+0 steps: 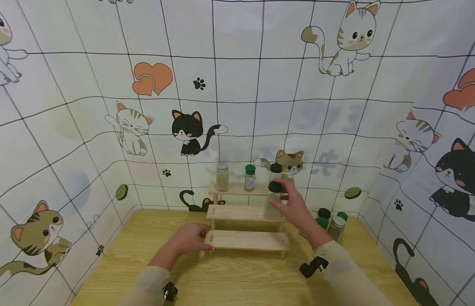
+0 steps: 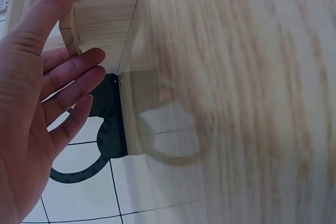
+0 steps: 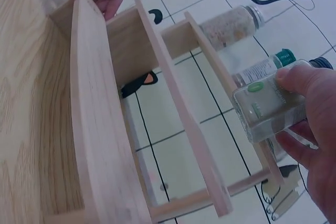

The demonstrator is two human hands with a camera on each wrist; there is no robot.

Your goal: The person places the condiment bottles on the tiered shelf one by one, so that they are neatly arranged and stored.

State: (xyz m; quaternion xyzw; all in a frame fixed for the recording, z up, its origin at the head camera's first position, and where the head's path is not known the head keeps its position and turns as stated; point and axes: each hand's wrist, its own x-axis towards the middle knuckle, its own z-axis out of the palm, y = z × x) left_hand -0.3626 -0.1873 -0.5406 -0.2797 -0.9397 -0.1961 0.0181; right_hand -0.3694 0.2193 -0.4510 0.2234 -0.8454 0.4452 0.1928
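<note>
A three-tier wooden shelf stands on the table. My left hand holds the left end of its lowest tier, with the thumb at the front edge and the fingers around the end. In my right hand is a clear spice jar with a black lid and a green mark on its label, gripped between thumb and fingers. The head view puts it over the right end of the middle tier. Along the top tier are a clear jar, a green-capped jar and a black-lidded jar.
Several more jars, with green, black and pale lids, are grouped on the table right of the shelf, partly behind my right forearm. A cat-patterned sheet rises behind and on both sides. Wood-grain tabletop spreads in front.
</note>
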